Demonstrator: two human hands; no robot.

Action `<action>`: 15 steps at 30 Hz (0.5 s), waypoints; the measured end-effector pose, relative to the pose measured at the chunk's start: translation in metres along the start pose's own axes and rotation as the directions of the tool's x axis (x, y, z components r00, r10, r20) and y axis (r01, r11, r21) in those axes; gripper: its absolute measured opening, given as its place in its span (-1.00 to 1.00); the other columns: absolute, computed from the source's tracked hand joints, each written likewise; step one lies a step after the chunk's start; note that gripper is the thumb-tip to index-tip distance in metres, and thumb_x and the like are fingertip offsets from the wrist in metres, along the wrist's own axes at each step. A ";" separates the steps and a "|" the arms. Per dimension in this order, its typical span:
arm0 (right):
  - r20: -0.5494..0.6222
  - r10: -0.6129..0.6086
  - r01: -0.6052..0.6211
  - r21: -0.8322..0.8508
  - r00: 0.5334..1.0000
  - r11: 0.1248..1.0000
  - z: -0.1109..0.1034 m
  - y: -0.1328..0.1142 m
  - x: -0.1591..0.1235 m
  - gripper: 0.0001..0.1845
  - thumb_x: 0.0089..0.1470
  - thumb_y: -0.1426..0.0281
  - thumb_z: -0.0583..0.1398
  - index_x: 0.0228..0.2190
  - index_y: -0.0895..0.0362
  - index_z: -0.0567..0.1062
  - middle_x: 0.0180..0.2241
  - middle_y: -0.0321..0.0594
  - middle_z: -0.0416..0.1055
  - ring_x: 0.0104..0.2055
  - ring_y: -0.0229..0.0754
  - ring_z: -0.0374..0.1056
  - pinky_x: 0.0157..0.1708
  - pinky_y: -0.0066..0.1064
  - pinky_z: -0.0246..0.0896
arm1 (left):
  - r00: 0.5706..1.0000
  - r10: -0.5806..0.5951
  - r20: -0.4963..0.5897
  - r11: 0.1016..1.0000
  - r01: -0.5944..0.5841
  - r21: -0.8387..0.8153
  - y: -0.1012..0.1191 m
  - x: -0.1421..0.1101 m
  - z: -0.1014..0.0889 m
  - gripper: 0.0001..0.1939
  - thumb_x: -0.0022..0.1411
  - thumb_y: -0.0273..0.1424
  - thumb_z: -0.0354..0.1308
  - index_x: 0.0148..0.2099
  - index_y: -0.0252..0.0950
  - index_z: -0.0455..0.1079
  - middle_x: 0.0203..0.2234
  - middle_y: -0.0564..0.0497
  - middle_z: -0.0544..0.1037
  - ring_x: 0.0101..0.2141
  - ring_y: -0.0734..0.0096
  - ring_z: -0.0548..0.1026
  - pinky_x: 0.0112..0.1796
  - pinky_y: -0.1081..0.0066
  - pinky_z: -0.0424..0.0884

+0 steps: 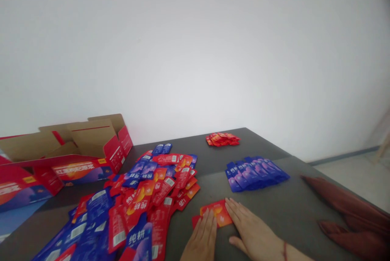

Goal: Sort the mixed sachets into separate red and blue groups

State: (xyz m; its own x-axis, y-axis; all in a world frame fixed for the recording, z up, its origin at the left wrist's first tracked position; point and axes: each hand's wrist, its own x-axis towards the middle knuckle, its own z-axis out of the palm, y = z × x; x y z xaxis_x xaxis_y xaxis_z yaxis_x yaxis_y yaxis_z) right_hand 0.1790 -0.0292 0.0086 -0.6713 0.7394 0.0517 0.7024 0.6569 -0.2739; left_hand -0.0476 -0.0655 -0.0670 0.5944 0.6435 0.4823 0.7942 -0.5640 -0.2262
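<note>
My left hand and my right hand lie flat on the grey table near its front edge, fingers stretched out. Both rest on the edges of a small stack of red-orange sachets, the left on its left side, the right on its right side. Just left of my hands spreads a large loose heap of red and blue sachets. A neat row of blue sachets lies beyond my right hand. A small pile of red sachets sits at the table's far edge.
Open red cardboard boxes with brown flaps stand at the left of the table. Dark red cloth hangs over the table's right edge. A white wall rises behind, with floor showing at the far right.
</note>
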 end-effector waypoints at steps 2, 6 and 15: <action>-0.045 -0.012 0.011 -0.014 0.999 1.000 0.001 -0.006 0.008 -0.18 -0.03 0.32 0.23 0.22 0.33 0.12 0.27 0.10 -0.09 0.29 0.14 -0.11 0.25 -0.05 -0.08 | 0.999 0.017 -0.035 1.000 -0.016 0.023 -0.002 -0.003 0.009 -0.40 0.38 -0.46 -0.25 0.37 -0.39 -0.40 0.16 -0.16 0.30 0.10 0.30 0.32 0.03 0.37 0.32; -0.036 -0.060 0.060 -0.008 0.998 0.998 0.002 -0.018 0.026 -0.24 -0.04 0.43 0.14 0.21 0.36 0.14 0.26 0.07 -0.03 0.29 0.10 -0.07 0.24 -0.09 -0.04 | 0.997 -0.018 -0.080 0.999 0.020 0.025 -0.004 -0.010 0.029 -0.42 0.36 -0.53 -0.23 0.37 -0.28 -0.23 0.11 -0.07 0.38 0.05 0.38 0.39 0.05 0.41 0.29; -0.116 -0.024 0.046 0.193 0.993 0.980 -0.005 -0.003 0.036 -0.43 -0.07 0.56 0.06 0.03 0.21 0.43 -0.01 -0.02 0.44 0.02 -0.02 0.34 0.08 -0.24 0.19 | 0.881 -0.326 0.344 0.929 0.366 -0.057 -0.017 0.059 -0.024 -0.57 0.20 -0.57 -0.15 0.07 -0.36 0.35 -0.05 -0.19 0.51 -0.07 0.13 0.48 -0.13 0.24 0.43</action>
State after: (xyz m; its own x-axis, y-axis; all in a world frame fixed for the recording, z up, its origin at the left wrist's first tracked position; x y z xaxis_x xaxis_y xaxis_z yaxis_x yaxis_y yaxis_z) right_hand 0.1539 -0.0040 0.0163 -0.6561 0.7354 0.1694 0.6115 0.6496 -0.4517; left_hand -0.0289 -0.0310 -0.0145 0.3085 0.9284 0.2074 0.9479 -0.3182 0.0147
